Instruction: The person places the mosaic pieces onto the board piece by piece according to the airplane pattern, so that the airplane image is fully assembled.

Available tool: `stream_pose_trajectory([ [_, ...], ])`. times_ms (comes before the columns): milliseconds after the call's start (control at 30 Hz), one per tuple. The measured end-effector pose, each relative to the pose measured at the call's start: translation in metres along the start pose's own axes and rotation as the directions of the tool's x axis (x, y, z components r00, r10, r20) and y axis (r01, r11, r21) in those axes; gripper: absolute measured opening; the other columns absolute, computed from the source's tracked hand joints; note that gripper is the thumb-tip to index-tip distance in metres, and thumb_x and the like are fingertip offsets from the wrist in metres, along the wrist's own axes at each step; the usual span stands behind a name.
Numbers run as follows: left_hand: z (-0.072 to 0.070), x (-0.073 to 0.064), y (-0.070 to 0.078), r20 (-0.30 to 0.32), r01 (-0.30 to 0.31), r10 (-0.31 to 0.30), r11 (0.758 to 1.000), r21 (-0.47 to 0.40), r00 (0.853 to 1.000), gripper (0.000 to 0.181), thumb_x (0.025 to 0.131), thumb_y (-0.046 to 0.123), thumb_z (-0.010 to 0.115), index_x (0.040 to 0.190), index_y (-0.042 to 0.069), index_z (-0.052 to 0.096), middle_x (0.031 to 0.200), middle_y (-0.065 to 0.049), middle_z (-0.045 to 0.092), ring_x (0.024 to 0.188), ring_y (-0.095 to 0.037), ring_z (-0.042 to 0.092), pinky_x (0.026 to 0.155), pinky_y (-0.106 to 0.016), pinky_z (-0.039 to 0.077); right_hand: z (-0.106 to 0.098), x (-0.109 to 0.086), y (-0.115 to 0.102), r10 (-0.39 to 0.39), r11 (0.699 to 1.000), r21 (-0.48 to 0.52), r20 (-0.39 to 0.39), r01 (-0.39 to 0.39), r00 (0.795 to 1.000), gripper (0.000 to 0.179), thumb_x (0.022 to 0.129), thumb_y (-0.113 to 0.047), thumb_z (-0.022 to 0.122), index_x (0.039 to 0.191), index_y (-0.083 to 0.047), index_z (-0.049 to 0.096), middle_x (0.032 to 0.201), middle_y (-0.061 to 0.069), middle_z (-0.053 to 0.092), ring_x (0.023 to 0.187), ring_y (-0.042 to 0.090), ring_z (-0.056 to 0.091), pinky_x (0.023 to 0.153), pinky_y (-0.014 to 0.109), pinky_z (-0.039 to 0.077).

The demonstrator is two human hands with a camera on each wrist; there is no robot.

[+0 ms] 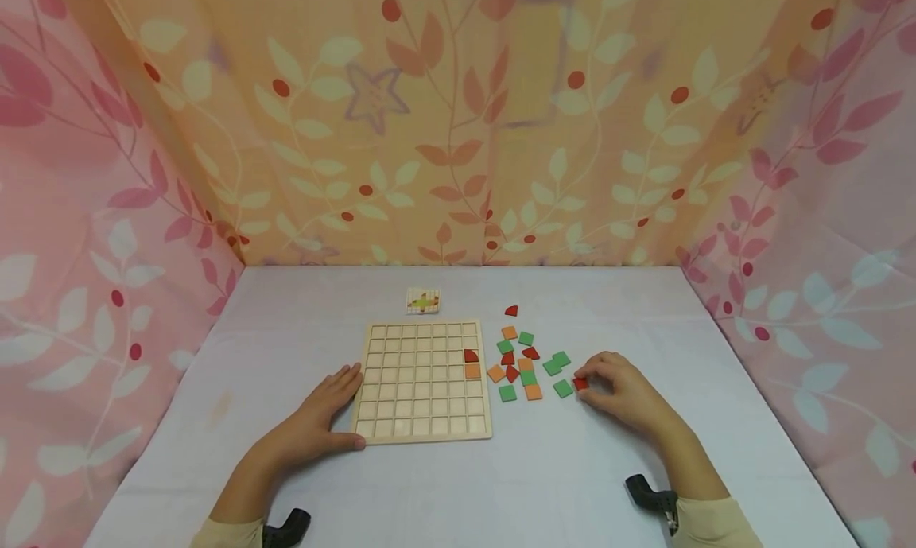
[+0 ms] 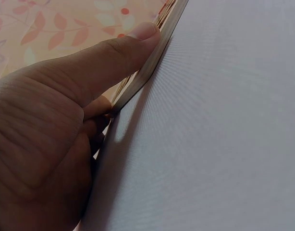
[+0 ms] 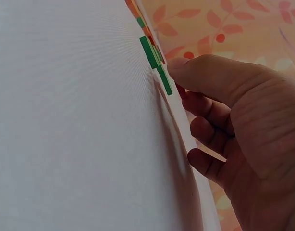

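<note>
A square wooden grid board (image 1: 420,430) lies on the table. My left hand (image 1: 318,413) rests at its lower-left corner, with fairly straight fingers along the left edge and the thumb at the front corner. In the left wrist view the thumb (image 2: 114,57) lies against the board's rim (image 2: 154,62). Two pieces sit in the board's right part: a red quarter-circle piece (image 1: 470,356) above an orange square tile (image 1: 472,371). To the right of the loose pieces, my right hand (image 1: 630,393) pinches a red piece (image 1: 580,384) between thumb and fingers; its full shape is hidden.
Several loose green tiles (image 1: 563,389), orange tiles (image 1: 533,392) and red quarter-circle pieces (image 1: 530,353) lie right of the board, some overlapping. One red piece (image 1: 511,311) lies farther back. A small pattern card (image 1: 423,301) is behind the board. Patterned cloth walls (image 1: 458,134) enclose the white table (image 1: 458,500).
</note>
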State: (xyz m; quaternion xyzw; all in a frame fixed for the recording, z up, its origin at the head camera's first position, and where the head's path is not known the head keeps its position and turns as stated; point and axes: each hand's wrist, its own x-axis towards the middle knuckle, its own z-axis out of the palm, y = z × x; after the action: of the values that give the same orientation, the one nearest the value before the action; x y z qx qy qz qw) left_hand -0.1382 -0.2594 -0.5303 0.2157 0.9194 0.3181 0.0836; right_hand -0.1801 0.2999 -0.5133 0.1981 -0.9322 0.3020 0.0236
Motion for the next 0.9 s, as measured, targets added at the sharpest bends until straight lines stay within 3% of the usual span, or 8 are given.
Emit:
stream_pose_trajectory([
  [200,-0.003,0.001,-0.002,-0.005,0.02,-0.02,1.0,0.002,1.0,0.116,0.075,0.061,0.082,0.162,0.007,0.028,0.172,-0.005,0.018,0.159,-0.034,0.01,0.121,-0.014,-0.01,-0.002,0.005,-0.003,0.044,0.999,-0.01,-0.049,-0.044,0.998,0.026,0.084,-0.017,0.085,0.107,-0.026,0.076,0.106,-0.011,0.065,0.102,0.011,0.056,0.091,0.032,0.052],
  [500,-0.002,0.001,0.0,-0.003,0.003,-0.003,1.0,-0.005,1.0,0.116,0.076,0.061,0.081,0.162,0.005,0.027,0.172,-0.007,0.018,0.159,-0.035,0.01,0.117,-0.008,-0.012,-0.013,0.007,-0.022,0.141,0.989,0.063,-0.103,-0.135,0.985,0.025,0.088,-0.017,0.081,0.112,-0.02,0.076,0.111,-0.003,0.067,0.106,0.024,0.061,0.093,0.047,0.056],
  [900,0.003,-0.001,-0.001,-0.007,0.012,-0.012,1.0,0.002,1.0,0.117,0.075,0.064,0.08,0.162,0.006,0.027,0.172,-0.005,0.017,0.159,-0.034,0.01,0.118,-0.01,-0.012,-0.012,0.018,-0.054,0.071,0.994,0.091,-0.112,-0.06,0.991,0.025,0.086,-0.017,0.083,0.109,-0.023,0.075,0.11,-0.008,0.066,0.105,0.027,0.059,0.09,0.051,0.055],
])
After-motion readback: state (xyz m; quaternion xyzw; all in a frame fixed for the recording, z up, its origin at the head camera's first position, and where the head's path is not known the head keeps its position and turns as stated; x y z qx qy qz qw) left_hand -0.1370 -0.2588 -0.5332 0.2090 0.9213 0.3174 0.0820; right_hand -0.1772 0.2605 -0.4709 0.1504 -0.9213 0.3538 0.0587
